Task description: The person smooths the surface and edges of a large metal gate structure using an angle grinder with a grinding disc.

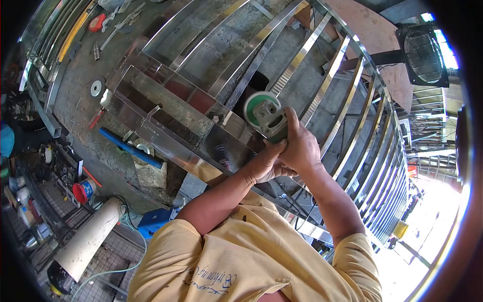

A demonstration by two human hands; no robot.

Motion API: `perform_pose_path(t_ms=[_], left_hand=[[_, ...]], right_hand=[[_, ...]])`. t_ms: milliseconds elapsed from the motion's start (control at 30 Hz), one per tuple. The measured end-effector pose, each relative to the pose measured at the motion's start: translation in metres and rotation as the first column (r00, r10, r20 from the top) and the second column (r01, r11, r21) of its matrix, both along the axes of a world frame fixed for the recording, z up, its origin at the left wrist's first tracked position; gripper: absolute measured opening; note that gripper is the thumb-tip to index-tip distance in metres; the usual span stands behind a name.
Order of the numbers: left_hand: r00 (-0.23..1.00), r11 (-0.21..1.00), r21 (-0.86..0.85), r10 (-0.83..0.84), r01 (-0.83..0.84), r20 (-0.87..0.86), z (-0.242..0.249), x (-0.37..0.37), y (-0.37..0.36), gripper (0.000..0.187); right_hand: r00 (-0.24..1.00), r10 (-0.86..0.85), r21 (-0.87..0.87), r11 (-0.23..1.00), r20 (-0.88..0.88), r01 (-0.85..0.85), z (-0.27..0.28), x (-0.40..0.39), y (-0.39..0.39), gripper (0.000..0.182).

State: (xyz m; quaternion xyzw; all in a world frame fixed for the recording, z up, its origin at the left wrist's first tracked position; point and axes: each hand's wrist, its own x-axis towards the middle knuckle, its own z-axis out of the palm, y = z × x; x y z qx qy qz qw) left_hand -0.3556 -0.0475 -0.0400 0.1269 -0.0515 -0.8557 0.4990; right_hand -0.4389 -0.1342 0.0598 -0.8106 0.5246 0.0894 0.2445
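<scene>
An angle grinder [267, 117] with a green-rimmed disc lies over the shiny metal frame [221, 121], near the middle of the view. My right hand [302, 143] is wrapped round its body, with one finger stretched along the head. Just left of it, my left hand [269, 163] is closed round the rear part of the grinder, its palm partly hidden. Bright curved metal bars [334, 88] run away beyond the tool. Whether the disc touches the metal cannot be made out.
Left on the floor are a loose disc [96, 88], a blue bar [131, 147] and a red tape measure [97, 22]. A red container [83, 192], a pale cylinder [90, 236] and hoses lie lower left. A fan [423, 55] stands upper right.
</scene>
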Motion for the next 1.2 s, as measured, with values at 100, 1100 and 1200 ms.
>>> perform_pose_path(t_ms=[100,1100,1200], left_hand=[[0.999,0.999,0.014,0.035,-0.035,-0.024,-0.007,0.001,-0.002,0.088],[0.954,0.918,0.278,-0.299,0.281,0.025,0.042,-0.048,0.046,0.055],[0.959,0.915,0.335,-0.268,0.223,0.094,0.057,-0.043,0.041,0.066]], right_hand=[[0.998,0.051,0.000,0.999,-0.019,-0.051,0.006,0.006,-0.003,0.091],[0.976,-0.146,0.248,0.963,0.163,0.102,0.033,-0.064,0.030,0.094],[0.986,-0.119,0.292,0.953,0.115,0.081,0.040,-0.053,0.020,0.094]])
